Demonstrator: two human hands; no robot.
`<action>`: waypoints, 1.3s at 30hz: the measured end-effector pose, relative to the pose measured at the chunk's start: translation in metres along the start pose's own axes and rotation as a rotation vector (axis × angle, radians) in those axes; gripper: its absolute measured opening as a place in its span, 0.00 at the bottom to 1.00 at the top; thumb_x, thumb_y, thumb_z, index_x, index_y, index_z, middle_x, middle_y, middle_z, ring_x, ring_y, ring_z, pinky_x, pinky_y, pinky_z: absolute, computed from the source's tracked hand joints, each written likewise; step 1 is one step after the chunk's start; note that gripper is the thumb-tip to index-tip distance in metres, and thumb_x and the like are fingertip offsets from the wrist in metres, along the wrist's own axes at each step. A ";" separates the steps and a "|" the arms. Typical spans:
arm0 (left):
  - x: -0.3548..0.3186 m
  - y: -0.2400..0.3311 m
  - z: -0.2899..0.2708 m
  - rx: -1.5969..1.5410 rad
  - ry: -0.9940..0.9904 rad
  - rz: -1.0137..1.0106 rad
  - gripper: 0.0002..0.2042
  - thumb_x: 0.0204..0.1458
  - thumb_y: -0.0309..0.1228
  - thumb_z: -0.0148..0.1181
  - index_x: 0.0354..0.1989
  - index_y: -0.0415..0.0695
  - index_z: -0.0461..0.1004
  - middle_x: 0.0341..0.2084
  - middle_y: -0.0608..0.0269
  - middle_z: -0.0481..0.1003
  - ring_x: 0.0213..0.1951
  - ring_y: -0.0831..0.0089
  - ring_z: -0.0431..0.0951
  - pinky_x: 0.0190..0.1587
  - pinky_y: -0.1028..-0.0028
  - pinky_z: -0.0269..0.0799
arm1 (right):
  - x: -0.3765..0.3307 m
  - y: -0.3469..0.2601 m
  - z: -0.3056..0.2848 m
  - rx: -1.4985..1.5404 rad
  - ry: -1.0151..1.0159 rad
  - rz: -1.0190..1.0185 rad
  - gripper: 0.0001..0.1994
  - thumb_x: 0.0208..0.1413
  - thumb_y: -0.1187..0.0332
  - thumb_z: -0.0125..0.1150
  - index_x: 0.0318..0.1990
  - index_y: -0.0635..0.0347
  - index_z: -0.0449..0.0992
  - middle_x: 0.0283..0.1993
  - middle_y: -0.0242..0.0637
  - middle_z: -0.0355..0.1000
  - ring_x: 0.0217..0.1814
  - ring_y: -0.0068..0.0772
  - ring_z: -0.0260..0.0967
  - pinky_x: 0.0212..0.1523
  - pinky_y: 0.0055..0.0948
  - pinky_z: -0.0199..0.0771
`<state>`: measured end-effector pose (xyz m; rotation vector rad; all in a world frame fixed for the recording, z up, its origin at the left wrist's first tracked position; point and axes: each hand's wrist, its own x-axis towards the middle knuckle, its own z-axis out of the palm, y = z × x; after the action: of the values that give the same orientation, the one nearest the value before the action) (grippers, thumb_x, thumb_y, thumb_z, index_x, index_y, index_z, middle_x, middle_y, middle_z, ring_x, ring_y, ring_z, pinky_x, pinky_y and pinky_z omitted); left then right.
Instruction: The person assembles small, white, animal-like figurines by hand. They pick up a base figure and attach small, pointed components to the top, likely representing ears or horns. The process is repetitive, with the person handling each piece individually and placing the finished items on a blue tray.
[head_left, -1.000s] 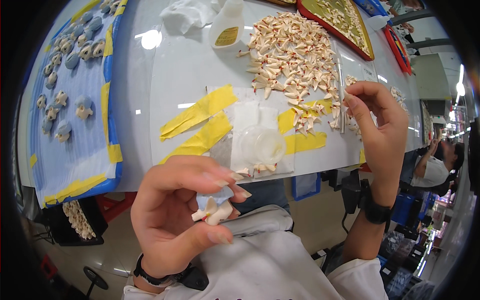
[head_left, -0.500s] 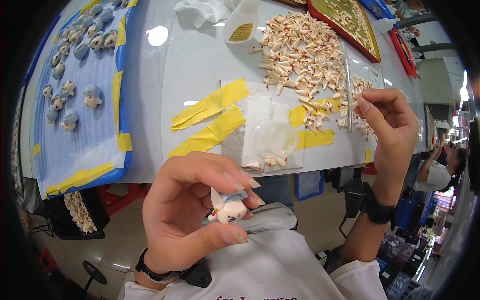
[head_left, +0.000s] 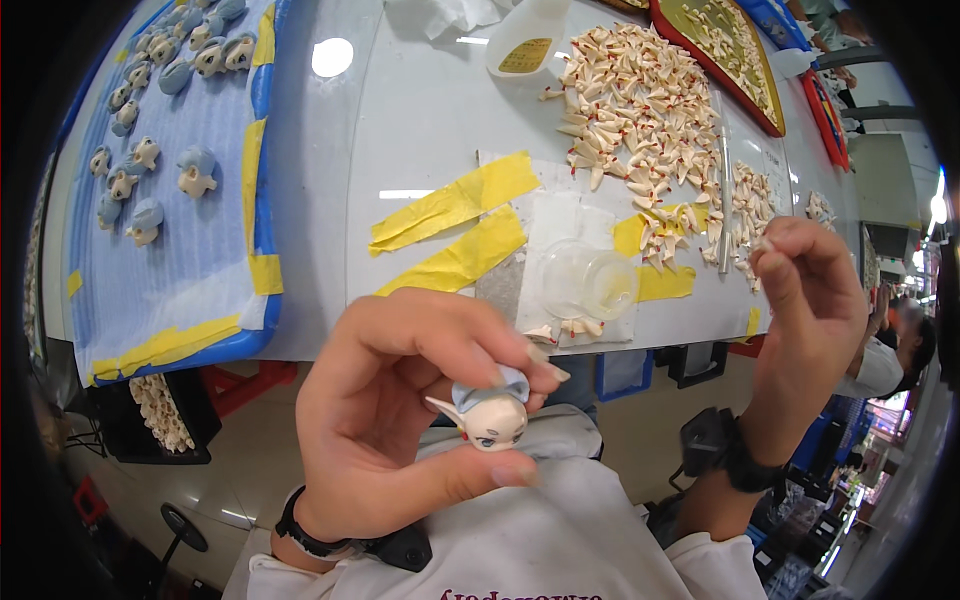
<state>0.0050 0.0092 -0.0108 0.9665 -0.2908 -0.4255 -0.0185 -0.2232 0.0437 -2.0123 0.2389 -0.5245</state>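
Nearest the camera, the left hand [head_left: 400, 420] pinches a small figurine head [head_left: 490, 415] with blue hair and a pointed ear between thumb and fingers, above the person's lap. The right hand [head_left: 805, 310] is raised at the table [head_left: 400, 110] edge, fingertips pressed together on something too small to tell. Beyond lie a clear plastic cup [head_left: 588, 282], yellow tape strips [head_left: 455, 225], a pile of pale ear pieces [head_left: 640, 100], and finished heads on a blue tray [head_left: 170, 270].
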 end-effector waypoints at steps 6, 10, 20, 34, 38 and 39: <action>0.010 -0.001 -0.012 0.312 -0.213 0.232 0.16 0.34 0.26 0.68 0.32 0.42 0.67 0.36 0.51 0.65 0.37 0.63 0.71 0.38 0.71 0.71 | -0.013 -0.009 0.026 -0.109 -0.217 -0.216 0.06 0.40 0.80 0.59 0.29 0.66 0.70 0.32 0.38 0.65 0.35 0.27 0.61 0.39 0.21 0.59; 0.006 0.001 -0.014 0.322 -0.260 0.224 0.12 0.36 0.26 0.67 0.29 0.42 0.69 0.35 0.52 0.65 0.36 0.64 0.72 0.37 0.71 0.72 | -0.017 -0.008 0.038 -0.209 -0.193 -0.307 0.08 0.35 0.83 0.60 0.26 0.66 0.72 0.29 0.38 0.65 0.32 0.27 0.61 0.35 0.22 0.60; 0.002 0.004 -0.003 0.241 -0.165 0.151 0.20 0.38 0.33 0.67 0.36 0.39 0.65 0.34 0.52 0.65 0.30 0.66 0.74 0.30 0.76 0.72 | -0.012 -0.022 0.040 -0.524 -0.206 -0.541 0.10 0.29 0.84 0.61 0.25 0.64 0.74 0.25 0.37 0.65 0.28 0.29 0.61 0.29 0.20 0.59; -0.001 -0.001 0.009 0.272 -0.012 0.166 0.20 0.39 0.35 0.67 0.35 0.37 0.66 0.30 0.54 0.67 0.29 0.72 0.71 0.32 0.76 0.71 | -0.038 -0.033 0.053 -0.100 -0.332 -0.443 0.11 0.34 0.80 0.62 0.28 0.56 0.71 0.25 0.32 0.63 0.23 0.23 0.58 0.24 0.18 0.58; -0.003 0.001 0.003 0.392 -0.070 0.207 0.19 0.40 0.35 0.66 0.35 0.37 0.68 0.30 0.54 0.68 0.28 0.73 0.71 0.32 0.76 0.70 | -0.027 -0.048 0.038 -0.339 -0.514 -0.547 0.12 0.31 0.82 0.62 0.27 0.55 0.73 0.24 0.28 0.65 0.22 0.22 0.59 0.23 0.21 0.53; -0.006 0.002 0.003 0.397 -0.057 0.204 0.18 0.40 0.34 0.66 0.36 0.36 0.68 0.30 0.53 0.68 0.28 0.73 0.71 0.32 0.77 0.69 | -0.028 -0.048 0.040 -0.319 -0.501 -0.527 0.13 0.31 0.82 0.62 0.27 0.55 0.73 0.24 0.28 0.65 0.22 0.22 0.59 0.22 0.21 0.53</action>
<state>-0.0006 0.0111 -0.0078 1.2984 -0.5347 -0.2104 -0.0277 -0.1581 0.0624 -2.4508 -0.5587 -0.2924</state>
